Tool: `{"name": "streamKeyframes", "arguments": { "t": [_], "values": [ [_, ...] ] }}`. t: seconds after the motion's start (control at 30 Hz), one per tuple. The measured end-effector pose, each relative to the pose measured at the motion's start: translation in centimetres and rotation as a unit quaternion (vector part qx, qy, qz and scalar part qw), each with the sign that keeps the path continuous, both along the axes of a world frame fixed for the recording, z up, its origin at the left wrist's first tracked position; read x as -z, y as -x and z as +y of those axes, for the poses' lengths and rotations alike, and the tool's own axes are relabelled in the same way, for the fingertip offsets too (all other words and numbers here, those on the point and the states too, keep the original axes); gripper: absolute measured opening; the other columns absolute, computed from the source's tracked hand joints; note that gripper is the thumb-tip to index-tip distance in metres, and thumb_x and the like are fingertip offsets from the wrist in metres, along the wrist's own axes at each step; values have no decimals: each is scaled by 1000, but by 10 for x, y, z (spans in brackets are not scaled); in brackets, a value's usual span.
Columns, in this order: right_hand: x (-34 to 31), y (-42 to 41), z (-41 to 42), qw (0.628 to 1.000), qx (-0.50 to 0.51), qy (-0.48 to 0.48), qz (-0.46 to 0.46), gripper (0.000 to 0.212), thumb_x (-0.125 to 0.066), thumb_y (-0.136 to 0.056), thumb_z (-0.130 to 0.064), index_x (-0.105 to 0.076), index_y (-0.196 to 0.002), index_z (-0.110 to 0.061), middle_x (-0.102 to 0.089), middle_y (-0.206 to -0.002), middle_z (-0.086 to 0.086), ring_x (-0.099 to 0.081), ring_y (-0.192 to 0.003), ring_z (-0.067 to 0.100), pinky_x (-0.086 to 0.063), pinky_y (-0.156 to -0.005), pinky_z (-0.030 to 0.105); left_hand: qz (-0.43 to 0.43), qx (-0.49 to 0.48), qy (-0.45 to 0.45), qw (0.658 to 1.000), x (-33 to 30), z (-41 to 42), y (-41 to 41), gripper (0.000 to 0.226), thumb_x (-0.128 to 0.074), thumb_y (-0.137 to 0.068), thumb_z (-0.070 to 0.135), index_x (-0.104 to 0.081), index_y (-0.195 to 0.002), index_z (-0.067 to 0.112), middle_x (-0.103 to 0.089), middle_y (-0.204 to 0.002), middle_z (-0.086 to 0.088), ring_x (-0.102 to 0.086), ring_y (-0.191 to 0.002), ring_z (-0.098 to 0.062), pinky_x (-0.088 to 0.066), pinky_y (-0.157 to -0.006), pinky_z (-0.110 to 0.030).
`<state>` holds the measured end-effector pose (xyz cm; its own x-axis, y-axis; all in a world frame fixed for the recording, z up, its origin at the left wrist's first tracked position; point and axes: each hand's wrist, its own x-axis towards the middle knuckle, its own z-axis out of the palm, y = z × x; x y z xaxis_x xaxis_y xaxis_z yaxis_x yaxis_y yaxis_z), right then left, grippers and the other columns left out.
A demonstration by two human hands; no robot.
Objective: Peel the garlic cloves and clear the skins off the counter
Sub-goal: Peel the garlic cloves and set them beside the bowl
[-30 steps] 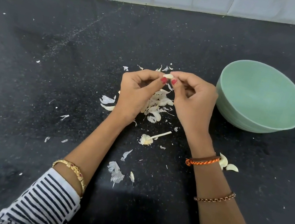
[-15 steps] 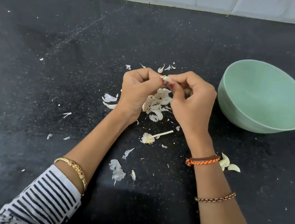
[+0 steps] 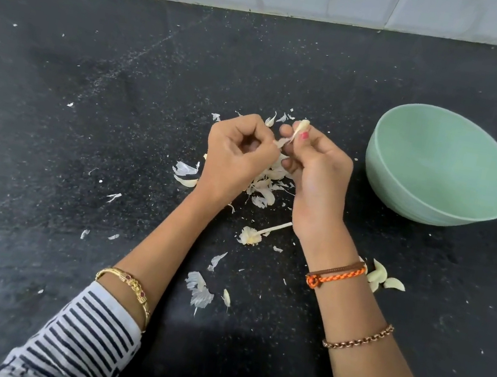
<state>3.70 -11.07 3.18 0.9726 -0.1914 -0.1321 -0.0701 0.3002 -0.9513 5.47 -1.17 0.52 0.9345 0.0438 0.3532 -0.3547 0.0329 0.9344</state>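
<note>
On the left of the dark bench point(image 3: 54, 123) only stray flakes of skin lie scattered. At the middle, the left hand point(image 3: 236, 156) pinches a strip of skin point(image 3: 281, 142) between curled fingertips, its grip closed on that strip. Just right of it, the right hand point(image 3: 316, 170) clamps the garlic clove point(image 3: 303, 126) between thumb and fingers, the clove standing above the grip, the strip running between both hands. Peeling looks to be the step in hand; the next move likely calls for pulling the strip free. A pile of skins point(image 3: 265, 188) lies beneath the hands, peeled cloves point(image 3: 385, 278) near the right wrist, and the green bowl point(image 3: 435, 203) farthest right.
</note>
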Motion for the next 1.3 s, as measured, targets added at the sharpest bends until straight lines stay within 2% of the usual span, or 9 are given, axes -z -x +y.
{"name": "streamKeyframes", "arguments": {
  "t": [0.17,0.27,0.37,0.43,0.5,0.57,0.7,1.13,1.3],
  "values": [
    [-1,-4,-13,998,36,47,-22,17,-57,-90,-6,-67,-81,-16,-68,-78,-6,-54,-65,-2,-43,-59,16,-36,-10,-44,998,1,2,1,23,-44,-66,15,-49,-51,-2,-39,-46,-18,-31,-49,-7,-26,-48,-15],
    [-2,-3,-13,999,4,47,-16,13,-62,-85,-3,-69,-86,-14,-68,-75,-6,-57,-65,-3,-43,-60,15,-24,-40,-69,997,4,4,-2,27,-43,-70,19,-40,-45,8,-32,-43,10,-25,-45,0,-22,-46,-14],
    [-1,-3,-14,999,-17,44,-12,15,-64,-84,-3,-68,-92,-15,-69,-80,-6,-60,-69,-2,-45,-61,14,-19,-68,-80,994,7,8,-4,43,-54,-78,25,-38,-44,5,-32,-40,2,-27,-44,-4,-24,-45,-19],
    [0,-5,-17,998,-28,54,-12,17,-64,-84,-2,-69,-92,-16,-69,-87,-2,-62,-77,1,-45,-62,13,-27,-79,-87,993,7,10,-5,36,-61,-79,27,-55,-52,3,-50,-48,-11,-38,-48,-12,-32,-47,-27],
    [0,-5,-19,997,-39,59,-13,17,-64,-83,-1,-69,-92,-14,-70,-90,2,-63,-80,5,-46,-63,13,-25,-62,-63,996,4,9,-6,8,-66,-78,22,-65,-73,15,-62,-67,2,-44,-52,-13,-39,-51,-27],
    [0,-5,-18,997,-46,62,-16,16,-65,-82,1,-69,-91,-11,-70,-85,1,-63,-75,3,-46,-62,12,-16,-35,-8,999,2,9,-7,10,-67,-78,16,-63,-87,19,-63,-75,12,-49,-56,-8,-44,-56,-23],
    [0,-3,-16,996,-52,71,-34,17,-66,-78,6,-68,-82,-11,-69,-69,-6,-64,-67,1,-48,-62,12,9,-3,32,999,2,6,-7,16,-63,-82,0,-61,-84,15,-64,-69,15,-56,-63,2,-44,-59,-12],
    [2,-5,-17,990,-65,120,-38,18,-68,-77,6,-65,-73,-11,-65,-63,-8,-60,-60,-2,-48,-61,13,32,49,40,997,2,5,-6,10,-60,-80,6,-59,-84,15,-64,-71,15,-57,-69,3,-46,-67,-14],
    [0,-5,-11,999,-17,36,13,18,-63,-80,9,-63,-77,-9,-63,-69,0,-58,-55,-3,-46,-57,11,-4,57,50,997,1,-2,-3,17,-60,-82,6,-47,-83,16,-55,-78,-1,-55,-69,-7,-47,-67,-22]
  ]
}}
